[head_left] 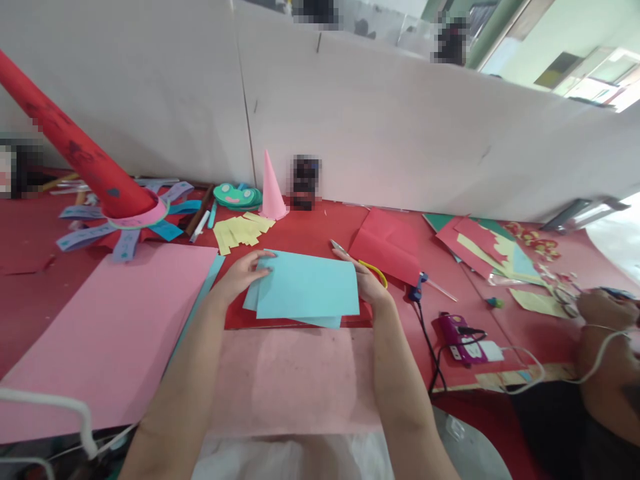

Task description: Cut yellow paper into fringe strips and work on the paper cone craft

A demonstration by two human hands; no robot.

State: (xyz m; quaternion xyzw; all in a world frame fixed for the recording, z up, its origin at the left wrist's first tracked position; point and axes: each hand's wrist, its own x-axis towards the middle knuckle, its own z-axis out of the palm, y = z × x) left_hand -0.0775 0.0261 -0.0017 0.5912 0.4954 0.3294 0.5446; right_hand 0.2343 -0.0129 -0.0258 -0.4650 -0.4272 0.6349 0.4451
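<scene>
Light blue paper sheets [307,287], loosely stacked or folded with uneven edges, lie in front of me above a red sheet [237,320]. My left hand [245,275] grips their left edge, thumb and fingers closed on the paper. At the right edge my right hand [369,285] holds the same sheets, its fingers partly hidden behind them. Scissors with a yellow handle [376,272] show just behind my right hand; their blade tip pokes out past its fingertips. Whether that hand touches the scissors I cannot tell.
A large pink sheet [115,320] lies left. Behind stand a pink cone [271,190] and a red cone [95,170], near yellow paper pieces [240,231]. To the right are red paper [387,243], a purple power adapter [457,337] with cables, and another person's hand [603,308].
</scene>
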